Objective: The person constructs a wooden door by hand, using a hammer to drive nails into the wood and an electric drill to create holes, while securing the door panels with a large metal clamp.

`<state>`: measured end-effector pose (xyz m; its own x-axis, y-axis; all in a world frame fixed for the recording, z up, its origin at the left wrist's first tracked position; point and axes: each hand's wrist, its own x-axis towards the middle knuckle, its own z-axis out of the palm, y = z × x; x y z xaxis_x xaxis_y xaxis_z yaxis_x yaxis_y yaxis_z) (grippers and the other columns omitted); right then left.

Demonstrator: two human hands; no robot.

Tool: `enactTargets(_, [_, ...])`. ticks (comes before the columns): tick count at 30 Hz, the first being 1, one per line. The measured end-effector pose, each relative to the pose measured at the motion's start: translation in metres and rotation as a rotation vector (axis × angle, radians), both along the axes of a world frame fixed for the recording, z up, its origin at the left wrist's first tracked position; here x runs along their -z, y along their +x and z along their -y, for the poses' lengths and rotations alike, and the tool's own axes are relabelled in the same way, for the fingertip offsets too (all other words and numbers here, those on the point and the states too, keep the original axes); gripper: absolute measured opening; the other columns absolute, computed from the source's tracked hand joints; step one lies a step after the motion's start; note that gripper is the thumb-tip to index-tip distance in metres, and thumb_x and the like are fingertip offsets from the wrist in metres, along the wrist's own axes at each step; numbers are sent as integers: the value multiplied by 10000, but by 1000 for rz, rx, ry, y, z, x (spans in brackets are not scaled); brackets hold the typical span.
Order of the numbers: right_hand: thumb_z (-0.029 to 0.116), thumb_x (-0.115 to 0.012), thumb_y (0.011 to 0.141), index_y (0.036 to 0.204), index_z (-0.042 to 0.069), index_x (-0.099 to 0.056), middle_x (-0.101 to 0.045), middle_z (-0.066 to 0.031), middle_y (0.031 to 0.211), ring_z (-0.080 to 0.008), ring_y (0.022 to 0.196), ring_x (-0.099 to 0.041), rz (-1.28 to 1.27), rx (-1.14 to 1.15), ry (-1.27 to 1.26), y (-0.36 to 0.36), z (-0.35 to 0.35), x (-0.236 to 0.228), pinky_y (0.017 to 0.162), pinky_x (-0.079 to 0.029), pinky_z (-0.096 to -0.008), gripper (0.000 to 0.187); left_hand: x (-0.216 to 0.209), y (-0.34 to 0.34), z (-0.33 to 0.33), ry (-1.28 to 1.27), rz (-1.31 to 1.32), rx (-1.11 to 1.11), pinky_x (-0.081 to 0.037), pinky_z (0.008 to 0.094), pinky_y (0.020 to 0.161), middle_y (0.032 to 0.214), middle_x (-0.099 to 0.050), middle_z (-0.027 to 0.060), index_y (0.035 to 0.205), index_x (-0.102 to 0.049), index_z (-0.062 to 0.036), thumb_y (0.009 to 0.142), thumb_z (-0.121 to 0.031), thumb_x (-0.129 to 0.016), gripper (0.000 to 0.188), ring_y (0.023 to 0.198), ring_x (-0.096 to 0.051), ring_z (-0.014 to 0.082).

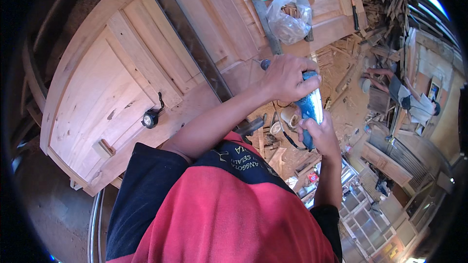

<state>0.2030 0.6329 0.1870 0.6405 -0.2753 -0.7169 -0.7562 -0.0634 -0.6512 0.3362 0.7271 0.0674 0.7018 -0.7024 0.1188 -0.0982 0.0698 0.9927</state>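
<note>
Your left grip (pixel 291 79) is wrapping around the upper part of a blue power tool (pixel 312 102), and your right grip (pixel 319 132) is closing on its lower end. The tool is sitting just right of the centre of the frame, and a dark cord (pixel 284 132) is looping to its left. Beyond your hands, panelled wood (pixel 87 112) is filling the upper left, with a dark metal bar (pixel 185 34) crossing it. A small round black thing (pixel 150 118) and a wood block (pixel 103 148) are lying at the left. At the upper centre, a clear plastic bag (pixel 291 28) is holding brown things. A hammer (pixel 355 14) is lying at the upper right. At the far right, another person (pixel 414 102) is bending near a pale bucket (pixel 364 85).
</note>
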Motion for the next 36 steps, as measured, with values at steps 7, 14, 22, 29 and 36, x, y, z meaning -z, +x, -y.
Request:
enactTargets(7, [116,-555,821,972,-35,-578,-578,-51,658,-126,530,-562,-97,-41,25,11,8,-2,502,-478,-287,215,2,5,1,-17,-77,-10,-484,478,610,656,-647,155,823,-745,-93,807,-411,-599,350,677,-656,355])
enactTargets(14, [84,-572,817,919,-16,-578,-570,-32,630,-98,519,-551,-88,-48,54,18,10,3,491,-468,-272,143,11,6,1,-37,-57,-46,-482,463,620,720,-666,146,819,-734,-90,803,-384,-615,318,703,-656,347])
enactTargets(22, [81,-575,815,898,-7,-572,-567,-29,625,-103,502,-553,-115,-116,10,21,11,17,484,-461,-272,121,23,3,-6,-83,-49,-94,-490,408,629,725,-649,118,842,-686,-76,811,-323,-609,261,685,-653,317])
enactTargets(29, [84,-573,813,888,-6,-571,-561,-27,622,-106,498,-560,-103,-124,-4,17,12,24,478,-461,-276,117,31,0,-3,-86,-41,-100,-487,423,625,737,-655,128,829,-689,-74,800,-341,-620,277,698,-654,330])
enactTargets(36, [151,-608,795,850,-12,-567,-580,-50,621,-137,510,-601,-113,-218,-62,18,25,30,483,-474,-296,176,36,-3,-2,-70,-43,-144,-501,438,652,766,-675,126,834,-705,-95,799,-347,-616,269,724,-665,336])
